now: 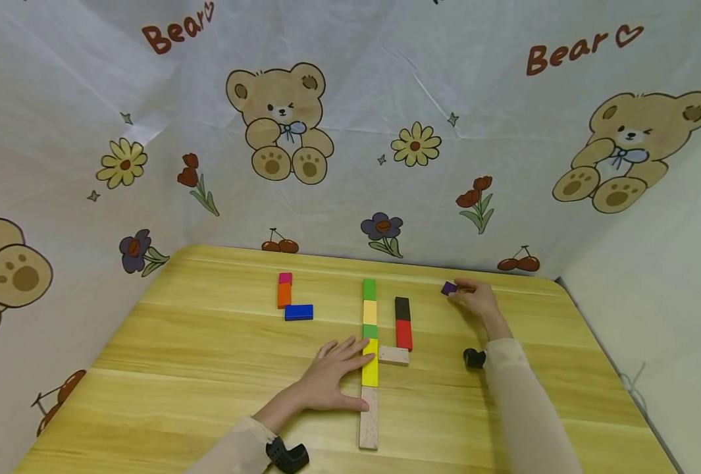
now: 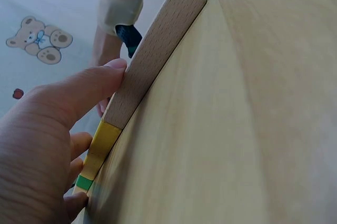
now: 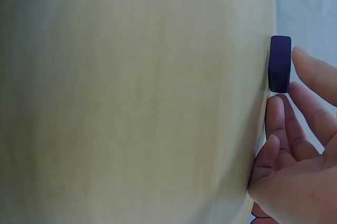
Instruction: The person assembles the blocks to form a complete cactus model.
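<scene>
My left hand [image 1: 335, 376] lies spread along a column of blocks, its fingertips on the yellow block [image 1: 370, 368] and its thumb on the long plain wooden block [image 1: 369, 428]. In the left wrist view the thumb touches the side of this wooden block [image 2: 155, 50]. Above the yellow block, the column continues with a short green [image 1: 370, 331], a cream [image 1: 370, 312] and another green block [image 1: 369, 289]. My right hand [image 1: 477, 299] is at a small purple block [image 1: 448, 288] near the far edge. In the right wrist view its fingertips are beside the purple block [image 3: 279, 65], not closed round it.
Right of the column, a black block [image 1: 402, 308] and a red block [image 1: 404, 335] line up above a flat wooden block [image 1: 393, 355]. At left lie pink [image 1: 285, 278], orange [image 1: 284, 295] and blue [image 1: 299, 313] blocks. A bear-print cloth [image 1: 338, 217] hangs behind the table [image 1: 208, 395].
</scene>
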### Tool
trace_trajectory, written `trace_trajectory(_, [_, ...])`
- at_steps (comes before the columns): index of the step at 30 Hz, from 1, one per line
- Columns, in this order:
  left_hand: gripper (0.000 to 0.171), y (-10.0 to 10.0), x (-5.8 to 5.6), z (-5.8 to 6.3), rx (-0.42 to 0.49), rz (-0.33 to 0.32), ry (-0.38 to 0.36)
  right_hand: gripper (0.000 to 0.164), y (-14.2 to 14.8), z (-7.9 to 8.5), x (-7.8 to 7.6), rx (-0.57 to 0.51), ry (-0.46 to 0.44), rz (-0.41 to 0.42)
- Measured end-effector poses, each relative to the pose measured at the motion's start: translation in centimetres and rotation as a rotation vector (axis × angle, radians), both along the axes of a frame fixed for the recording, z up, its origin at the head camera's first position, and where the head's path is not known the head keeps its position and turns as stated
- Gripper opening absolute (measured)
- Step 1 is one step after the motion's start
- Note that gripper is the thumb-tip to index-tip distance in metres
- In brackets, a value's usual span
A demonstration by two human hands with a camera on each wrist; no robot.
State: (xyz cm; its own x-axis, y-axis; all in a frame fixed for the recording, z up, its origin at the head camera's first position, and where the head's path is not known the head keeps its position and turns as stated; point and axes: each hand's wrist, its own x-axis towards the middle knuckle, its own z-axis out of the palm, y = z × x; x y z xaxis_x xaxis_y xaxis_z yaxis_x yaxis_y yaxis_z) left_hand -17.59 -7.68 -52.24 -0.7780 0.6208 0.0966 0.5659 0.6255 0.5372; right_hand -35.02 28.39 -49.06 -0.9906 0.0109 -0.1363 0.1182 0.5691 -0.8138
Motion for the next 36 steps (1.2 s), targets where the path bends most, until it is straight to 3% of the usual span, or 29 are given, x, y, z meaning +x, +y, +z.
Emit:
trace_trajectory(17, [0.086,0.1,0.1,0.1,-0.009,0.008,-0.020,0.044,-0.3,-0.3,0.1,0.070,0.027,-0.021])
trace_trajectory(22, [0.086,0.0,0.1,0.1,-0.011,0.010,-0.019,0.045,-0.9,0.3,-0.2,0.067,0.050,-0.016])
trace_trajectory(30, [0.086,-0.1,0.0,0.0,-0.010,0.009,-0.016,0.043,-4.9,3.1,-1.5,-0.019,0.158,0.043])
trace_trajectory(36, [0.086,-0.1,0.0,0.0,-0.005,0.002,0.001,0.042,-9.3,4.7,-1.9,-0.092,0.151,0.095])
